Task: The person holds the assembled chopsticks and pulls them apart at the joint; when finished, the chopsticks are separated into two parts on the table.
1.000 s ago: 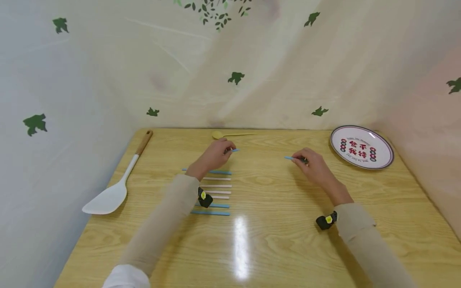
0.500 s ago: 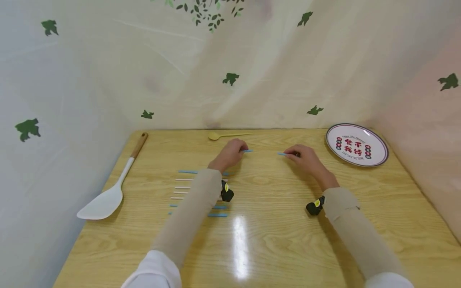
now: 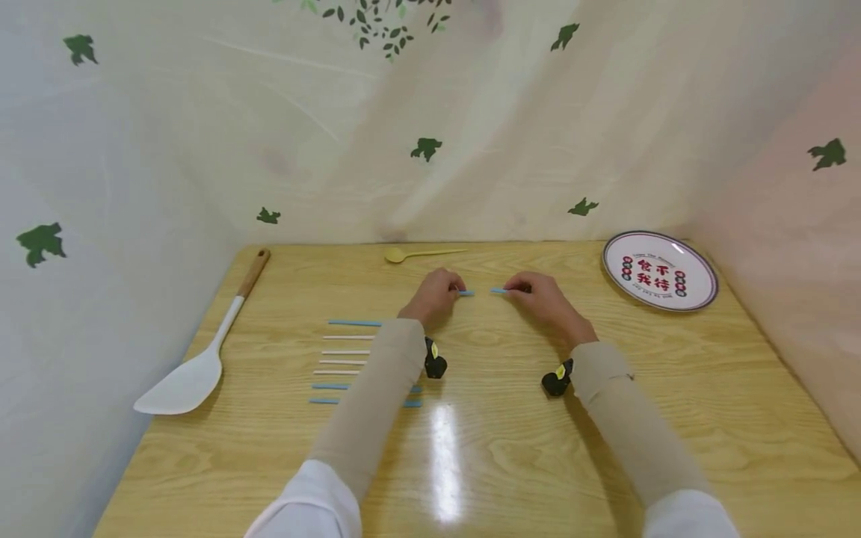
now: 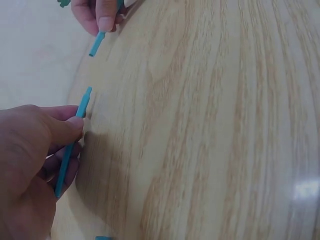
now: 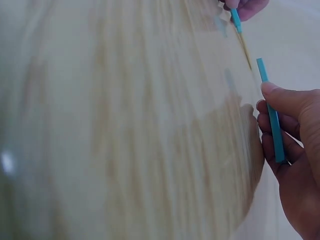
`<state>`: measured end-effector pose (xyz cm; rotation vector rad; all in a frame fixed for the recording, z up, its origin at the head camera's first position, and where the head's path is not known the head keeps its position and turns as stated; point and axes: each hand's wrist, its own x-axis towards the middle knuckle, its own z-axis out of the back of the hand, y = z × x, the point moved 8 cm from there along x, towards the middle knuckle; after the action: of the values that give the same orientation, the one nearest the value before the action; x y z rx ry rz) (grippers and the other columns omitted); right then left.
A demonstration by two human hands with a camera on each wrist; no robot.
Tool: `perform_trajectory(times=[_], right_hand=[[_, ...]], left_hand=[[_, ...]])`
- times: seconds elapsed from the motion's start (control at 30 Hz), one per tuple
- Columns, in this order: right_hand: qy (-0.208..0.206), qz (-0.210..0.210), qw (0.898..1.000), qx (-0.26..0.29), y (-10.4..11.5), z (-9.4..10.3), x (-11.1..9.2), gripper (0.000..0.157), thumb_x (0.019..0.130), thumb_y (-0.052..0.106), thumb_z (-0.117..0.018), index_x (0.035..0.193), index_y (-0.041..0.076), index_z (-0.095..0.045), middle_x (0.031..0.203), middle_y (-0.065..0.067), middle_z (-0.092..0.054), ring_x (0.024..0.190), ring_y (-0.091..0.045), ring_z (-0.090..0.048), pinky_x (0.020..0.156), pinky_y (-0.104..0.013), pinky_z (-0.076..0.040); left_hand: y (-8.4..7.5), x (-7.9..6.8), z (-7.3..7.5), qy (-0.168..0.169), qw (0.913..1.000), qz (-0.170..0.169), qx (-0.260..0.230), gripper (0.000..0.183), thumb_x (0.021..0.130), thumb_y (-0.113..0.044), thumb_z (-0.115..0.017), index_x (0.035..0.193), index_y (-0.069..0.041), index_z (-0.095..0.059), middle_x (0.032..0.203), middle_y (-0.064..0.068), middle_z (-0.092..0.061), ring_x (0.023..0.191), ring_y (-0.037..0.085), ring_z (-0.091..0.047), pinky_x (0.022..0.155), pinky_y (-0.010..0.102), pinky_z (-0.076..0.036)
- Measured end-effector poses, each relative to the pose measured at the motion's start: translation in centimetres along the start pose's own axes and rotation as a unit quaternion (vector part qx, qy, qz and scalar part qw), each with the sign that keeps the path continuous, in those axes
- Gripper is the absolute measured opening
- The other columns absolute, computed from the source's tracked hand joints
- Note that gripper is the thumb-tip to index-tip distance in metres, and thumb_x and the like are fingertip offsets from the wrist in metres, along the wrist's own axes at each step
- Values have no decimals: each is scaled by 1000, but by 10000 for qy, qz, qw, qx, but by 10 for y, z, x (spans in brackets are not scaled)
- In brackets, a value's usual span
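holding a blue rod (image 4: 66, 162) each, left hand (image 3: 433, 294) and right hand (image 3: 541, 296) have fingers (image 4: 62, 131) clamped on it.

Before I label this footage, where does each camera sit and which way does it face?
Head: on the head, facing forward and down at the table and printed backdrop; sleeves, left hand and right hand show.
Left wrist: worn there, looking at the left hand and left blue stick; right hand shows at top.
Right wrist: worn there, looking at the right hand and right blue stick; left hand shows at top right.
Both wrist views share the left blue stick and right blue stick.
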<state>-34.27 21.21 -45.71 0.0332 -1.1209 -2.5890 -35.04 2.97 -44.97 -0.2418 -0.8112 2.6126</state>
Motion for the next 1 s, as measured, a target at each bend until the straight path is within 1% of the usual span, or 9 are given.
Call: perform_trajectory(times=[0.13, 0.23, 0.47, 0.57, 0.7, 1.0], right_hand=[[63, 24, 9999, 96, 4, -7, 5, 14, 92, 16, -64, 100, 5, -69, 102, -11, -67, 94, -24, -58, 87, -39, -46], [29, 11, 9999, 144, 4, -11, 8, 14, 92, 15, -65, 99, 4, -69, 102, -12, -66, 95, -25, -57, 87, -39, -46], [-110, 20, 9998, 166, 1, -15, 10, 11, 90, 11, -66, 96, 4, -70, 99, -12, -63, 92, -25, -56, 83, -37, -45], [-163, -15, 9997, 179, -1, -16, 11, 11, 89, 12, -68, 96, 4, -71, 98, -11, -62, 90, -24, -56, 81, -36, -45], [-184, -116, 9996, 164, -3, -16, 12, 11, 89, 14, -68, 96, 6, -71, 98, -10, -61, 91, -23, -55, 82, -35, -45], [-212, -117, 9997, 9, -5, -16, 13, 13, 89, 15, -68, 98, 6, -72, 100, -10, -61, 93, -24, -56, 85, -37, -46]], left_hand=[[0, 1, 1, -120, 9999, 47, -1, 15, 95, -3, -56, 100, -5, -70, 100, 9, -61, 95, 21, -54, 87, 33, -46], [1, 1, 2, -204, 9997, 84, -53, 13, 94, -2, -56, 99, -4, -68, 100, 10, -60, 95, 22, -54, 87, 34, -46], [5, 1, -1, -381, 9992, -19, -74, 9, 94, -2, -55, 97, -4, -63, 98, 10, -56, 93, 23, -53, 85, 35, -46], [7, 1, -3, -386, 9992, 31, -137, 10, 94, -2, -54, 98, -5, -63, 99, 9, -56, 93, 23, -53, 84, 35, -47], [9, 3, -5, -384, 9992, 70, -87, 12, 95, -2, -53, 101, -6, -64, 101, 8, -56, 95, 23, -55, 85, 35, -47], [9, 3, -5, -408, 9991, 81, -93, 13, 96, -4, -54, 101, -8, -66, 102, 7, -57, 96, 22, -56, 86, 34, -48]])
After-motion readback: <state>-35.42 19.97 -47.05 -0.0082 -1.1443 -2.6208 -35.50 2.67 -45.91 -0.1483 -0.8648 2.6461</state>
